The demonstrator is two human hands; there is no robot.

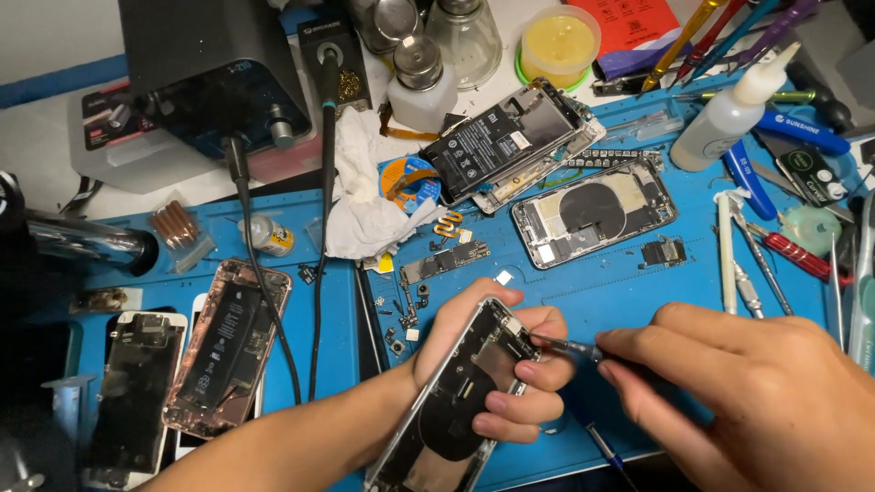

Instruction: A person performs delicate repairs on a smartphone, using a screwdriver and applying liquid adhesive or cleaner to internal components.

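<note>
Down at six o'clock on the blue repair mat (602, 301), the right hand (747, 401) pinches a slim screwdriver (567, 346), tip touching the opened phone shell (456, 401). At its nine o'clock, the left hand (492, 364) wraps closed around that shell, fingers curled over its edge.

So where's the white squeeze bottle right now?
The white squeeze bottle lies tilted at the upper right of the blue mat, beside the pens and screwdrivers.
</note>
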